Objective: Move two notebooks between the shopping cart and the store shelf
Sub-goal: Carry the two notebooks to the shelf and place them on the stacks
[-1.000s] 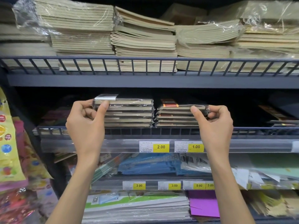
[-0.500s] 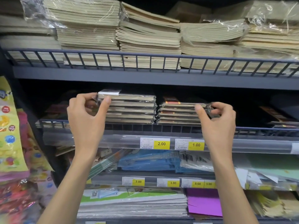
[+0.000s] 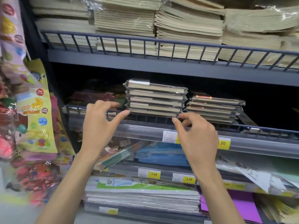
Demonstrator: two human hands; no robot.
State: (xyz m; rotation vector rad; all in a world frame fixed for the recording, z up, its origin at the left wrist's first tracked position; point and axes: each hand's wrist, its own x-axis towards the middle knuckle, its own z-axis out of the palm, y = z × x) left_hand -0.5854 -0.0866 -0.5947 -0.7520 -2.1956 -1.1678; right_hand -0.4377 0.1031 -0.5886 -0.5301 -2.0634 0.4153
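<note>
The left hand (image 3: 100,125) is spread open. The right hand (image 3: 195,136) is loosely curled and holds nothing. The notebooks (image 3: 155,97) sit stacked on the shelf (image 3: 258,141), at 12 o'clock from both hands. I think the next move is picking a notebook from the top.

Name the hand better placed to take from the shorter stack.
Right, likely. The right hand hovers just below the shorter stack; the left hand is on the far side of the taller stack.
</note>
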